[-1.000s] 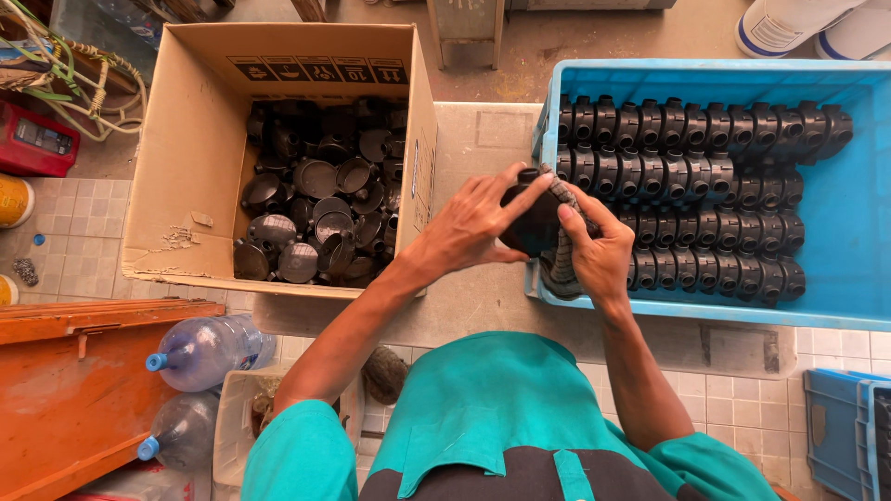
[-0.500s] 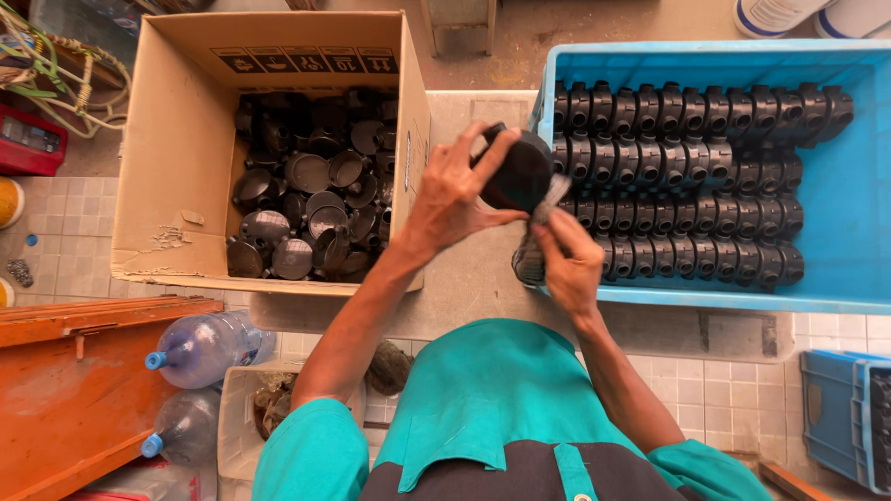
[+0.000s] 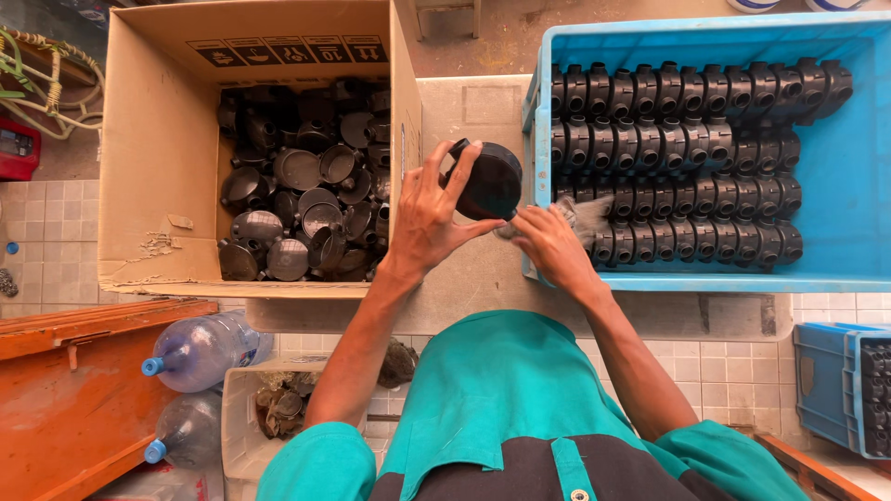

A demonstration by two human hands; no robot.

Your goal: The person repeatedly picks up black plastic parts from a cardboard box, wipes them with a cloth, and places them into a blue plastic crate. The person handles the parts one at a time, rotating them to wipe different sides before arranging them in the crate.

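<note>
Gripping a round black fitting [image 3: 490, 180] in the left hand [image 3: 429, 213], a worker's right hand [image 3: 549, 243] pinches a grey rag [image 3: 577, 215] — between cardboard box [image 3: 158, 139] and blue crate [image 3: 845, 158].

cardboard box [image 3: 158, 186] left | crate [image 3: 854, 232] right | round fitting [image 3: 490, 181] between, in left hand [image 3: 429, 215]

The right hand [image 3: 549, 243] covers most of a grey rag [image 3: 583, 215], so can't tell its shape. Right of it, the blue plastic crate [image 3: 840, 232] gets cut off by the frame edge.
</note>
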